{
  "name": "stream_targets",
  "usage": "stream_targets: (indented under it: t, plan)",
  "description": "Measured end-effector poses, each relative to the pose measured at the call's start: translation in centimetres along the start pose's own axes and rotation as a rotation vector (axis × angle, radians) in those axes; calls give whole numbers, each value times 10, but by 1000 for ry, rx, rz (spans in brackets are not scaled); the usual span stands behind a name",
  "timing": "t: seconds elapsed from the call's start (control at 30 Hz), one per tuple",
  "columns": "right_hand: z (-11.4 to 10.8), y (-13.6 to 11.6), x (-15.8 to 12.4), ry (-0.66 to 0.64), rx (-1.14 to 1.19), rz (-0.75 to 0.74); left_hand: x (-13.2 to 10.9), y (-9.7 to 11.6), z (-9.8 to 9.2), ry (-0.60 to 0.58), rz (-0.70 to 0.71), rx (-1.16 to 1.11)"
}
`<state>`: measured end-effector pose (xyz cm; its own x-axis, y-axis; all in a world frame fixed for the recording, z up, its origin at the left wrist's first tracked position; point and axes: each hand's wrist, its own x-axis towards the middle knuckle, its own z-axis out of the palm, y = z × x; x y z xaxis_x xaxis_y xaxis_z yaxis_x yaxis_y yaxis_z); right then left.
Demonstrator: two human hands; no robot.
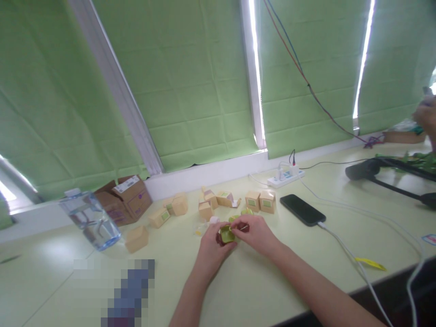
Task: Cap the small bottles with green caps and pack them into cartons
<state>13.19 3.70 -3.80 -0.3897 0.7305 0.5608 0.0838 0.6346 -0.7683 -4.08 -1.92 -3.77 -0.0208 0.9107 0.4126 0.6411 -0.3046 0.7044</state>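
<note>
My left hand (211, 247) is wrapped round a small green, hollow, cup-like piece (227, 235), its open side towards me. My right hand (255, 232) pinches at the piece's right rim, and its fingertips hide whatever they grip. Just behind my fingers lie more green parts (247, 211), partly covered by the right hand. A small clear packet (199, 229) with something yellow in it rests left of my hands, beside a pale pinkish-white bit (214, 220).
Several small tan boxes (205, 211) stand behind my hands. Leftward are a water bottle (93, 222) and a brown carton (127, 200). On the right lie a phone (302, 210) on a white cable, a power strip (286, 178) and a black stand (391, 181). Another person's hand (426, 116) shows far right.
</note>
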Motion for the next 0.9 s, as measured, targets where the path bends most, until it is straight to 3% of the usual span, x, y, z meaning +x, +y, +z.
stream_targets:
  t: [0.33,0.9]
  plan:
    - [0,-7,0,19,-43,-29,2,2,-1,69,20,34]
    - [-6,-13,1,-85,-251,-115,0,5,-2,11,111,-37]
